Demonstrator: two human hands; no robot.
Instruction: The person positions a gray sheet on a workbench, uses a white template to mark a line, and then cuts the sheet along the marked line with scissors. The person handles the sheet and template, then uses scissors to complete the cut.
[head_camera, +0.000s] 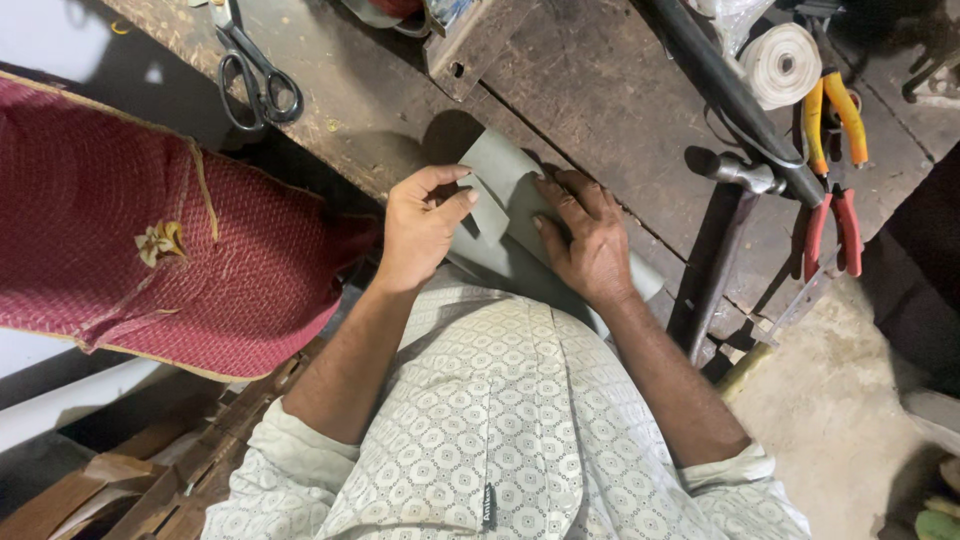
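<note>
two hands (420, 230), one scissors (255, 80), two pliers (835, 110), one hammer (725, 235)

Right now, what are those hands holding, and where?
A grey-green flat sheet: left hand pinches a folded flap near its left edge; right hand presses its middle flat.

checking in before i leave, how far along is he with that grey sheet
Early, it seems. The grey sheet lies on the bench; the left hand folds or pinches one edge while the right hand presses it flat. Scissors, hammer and pliers lie unused.
</note>
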